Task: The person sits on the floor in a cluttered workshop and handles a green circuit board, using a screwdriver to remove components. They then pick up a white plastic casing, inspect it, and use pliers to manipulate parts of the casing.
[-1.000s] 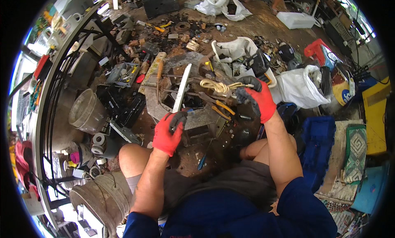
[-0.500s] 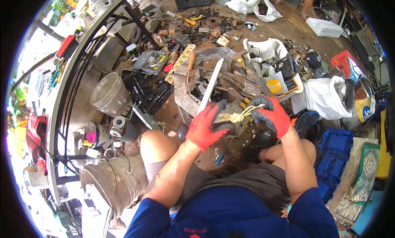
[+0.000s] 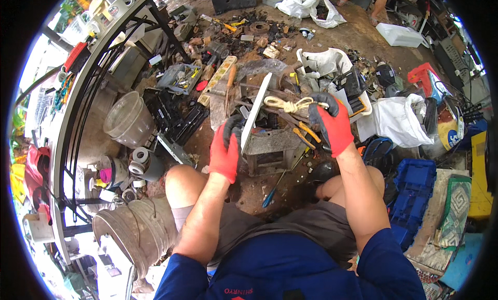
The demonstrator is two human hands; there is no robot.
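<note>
My left hand, in a red and dark glove, is closed on the long white strip, which slants up and away from me. My right hand, gloved alike, grips the end of a knotted bundle of cream rope, held out toward the left over tools. Below the rope lie orange-handled pliers on a grey, worn metal stand. An orange-handled tool lies just behind the strip. A blue-handled tool is on the floor between my legs.
A black-framed rack, clear bucket and grimy bucket are at left. A white bin, sacks and blue plastic tray stand at right. Another person's leg shows at the top. Scrap litters the floor.
Half a second ago my hands were close together, left fingers spread near the rope. My left hand has since moved left to the strip; my right hand has lifted the rope higher.
</note>
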